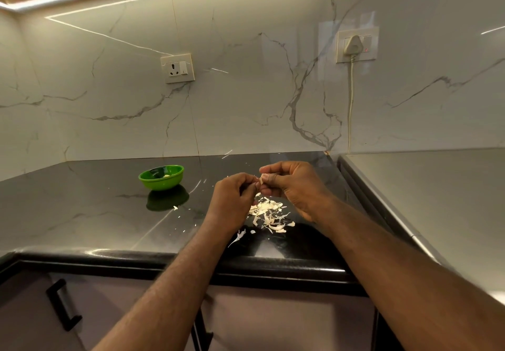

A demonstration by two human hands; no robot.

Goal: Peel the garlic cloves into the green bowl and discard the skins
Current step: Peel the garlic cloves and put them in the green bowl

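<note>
Both hands are raised over the dark countertop (82, 208), fingertips meeting. My right hand (293, 186) pinches a pale garlic clove (264, 179) between thumb and fingers. My left hand (232, 197) has curled fingers pinching at the clove's skin on its left side. Directly below them lies a pile of white garlic skins (269, 215). The green bowl (161, 177) stands to the left of the hands, farther back, with pale peeled pieces inside.
Small skin flakes (175, 207) are scattered on the counter between bowl and pile. A grey appliance top (426, 186) rises at the right. The marble wall carries a socket (177, 68) and a plugged-in white cord (351, 99). Cabinet handles sit below the counter edge.
</note>
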